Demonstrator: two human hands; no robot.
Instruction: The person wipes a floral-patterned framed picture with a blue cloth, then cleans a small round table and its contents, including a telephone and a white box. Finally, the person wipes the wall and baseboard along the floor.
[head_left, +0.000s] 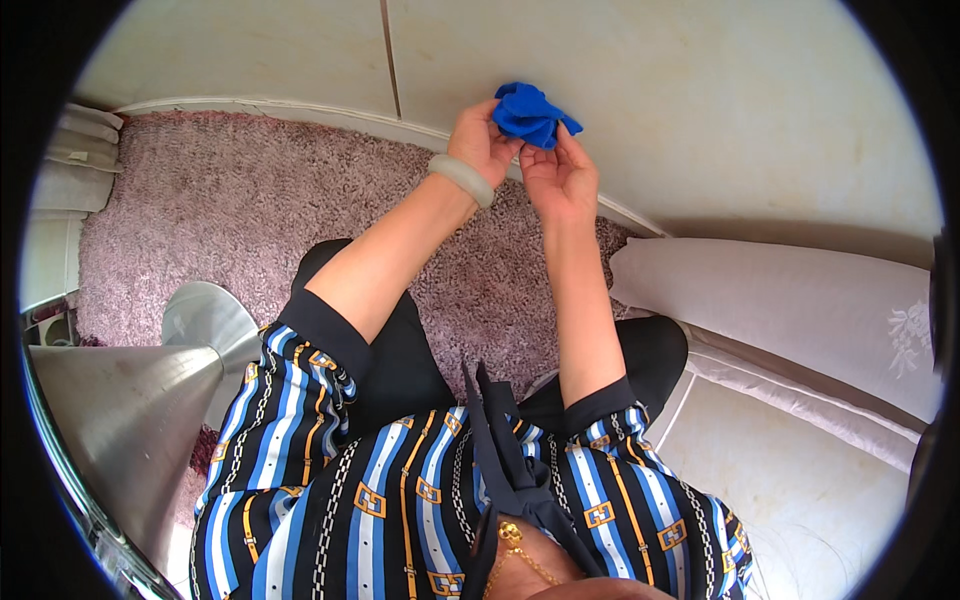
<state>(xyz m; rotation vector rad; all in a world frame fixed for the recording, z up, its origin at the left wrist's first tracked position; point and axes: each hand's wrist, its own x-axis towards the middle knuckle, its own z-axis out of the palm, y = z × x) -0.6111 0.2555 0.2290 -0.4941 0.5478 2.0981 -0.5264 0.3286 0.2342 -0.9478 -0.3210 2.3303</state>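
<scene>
A crumpled bright blue cloth (527, 112) is held up between both hands, with folded layers standing out from its middle. My left hand (480, 142), with a pale bangle (462, 180) at the wrist, grips its left side between thumb and fingers. On the other side, my right hand (561, 171) pinches the lower right edge near a pointed corner. The fingertips of both hands come close together below the cloth. Part of the left fingers is hidden behind the blue folds.
Beneath the arms lies a mauve shaggy rug (247, 187). Large pale tiles (712, 105) stretch beyond it. At the left stands a metal cone-shaped pedestal (127, 420); grey folded fabric (82, 157) hangs above it. A pale embroidered cushion (780, 307) lies at the right.
</scene>
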